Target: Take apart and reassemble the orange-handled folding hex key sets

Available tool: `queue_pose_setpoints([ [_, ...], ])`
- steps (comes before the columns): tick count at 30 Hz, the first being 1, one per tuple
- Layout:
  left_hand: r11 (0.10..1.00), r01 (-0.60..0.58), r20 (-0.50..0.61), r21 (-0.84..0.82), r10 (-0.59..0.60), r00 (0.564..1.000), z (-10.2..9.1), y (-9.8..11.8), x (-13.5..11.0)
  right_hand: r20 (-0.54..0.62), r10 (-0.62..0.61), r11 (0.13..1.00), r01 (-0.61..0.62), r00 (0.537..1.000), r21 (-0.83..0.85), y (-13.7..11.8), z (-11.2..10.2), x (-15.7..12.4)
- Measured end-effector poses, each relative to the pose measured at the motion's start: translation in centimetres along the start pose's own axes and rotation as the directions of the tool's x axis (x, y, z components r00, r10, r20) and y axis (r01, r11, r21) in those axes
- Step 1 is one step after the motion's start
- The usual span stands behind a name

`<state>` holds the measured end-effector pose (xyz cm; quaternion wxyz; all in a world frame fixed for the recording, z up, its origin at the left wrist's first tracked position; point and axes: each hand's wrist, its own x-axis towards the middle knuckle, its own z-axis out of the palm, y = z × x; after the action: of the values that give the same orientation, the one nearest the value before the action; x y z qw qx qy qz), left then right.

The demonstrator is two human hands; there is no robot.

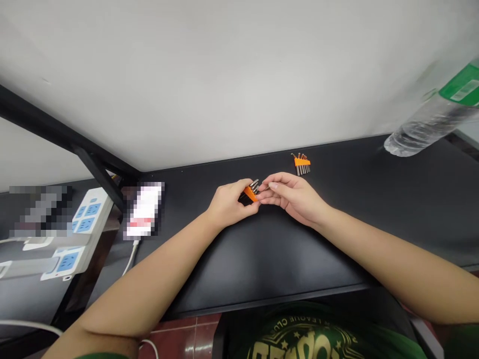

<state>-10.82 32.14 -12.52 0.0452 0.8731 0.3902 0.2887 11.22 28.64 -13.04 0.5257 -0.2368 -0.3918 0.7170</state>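
My left hand (232,202) is closed around an orange hex key holder (251,193). Metal hex keys (254,185) stick out of it toward the upper right. My right hand (290,197) meets it from the right, thumb and index finger pinched together and the other fingertips at the holder's edge. Whatever lies in that pinch is too small or hidden to make out. Behind my right hand, a second orange holder with several hex keys (302,163) lies on the black table (262,264).
A phone (144,209) with a white cable lies at the left. Beyond the black metal frame (99,174) is a white power strip (84,224) with plugs and cables. At the far right stands a clear water bottle (422,127) with a green label. A pale wall (232,85) borders the table's back.
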Motion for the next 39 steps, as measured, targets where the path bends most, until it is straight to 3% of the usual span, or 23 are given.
queue_pose_setpoints([
  [12,0.998,-0.046,-0.042,0.032,0.048,0.998,0.38,-0.56,-0.23,0.062,0.057,0.998,-0.057,0.996,0.007,-0.01,-0.76,0.24],
  [27,0.999,-0.031,0.03,-0.04,0.032,0.999,-0.06,-0.14,0.05,0.027,0.046,0.993,-0.043,0.999,-0.112,-0.32,-0.66,0.13],
  [39,0.996,-0.068,0.066,-0.063,0.072,0.995,-0.19,-0.01,-0.01,0.115,-0.047,0.95,0.08,0.992,-0.302,-0.78,-1.01,0.19],
])
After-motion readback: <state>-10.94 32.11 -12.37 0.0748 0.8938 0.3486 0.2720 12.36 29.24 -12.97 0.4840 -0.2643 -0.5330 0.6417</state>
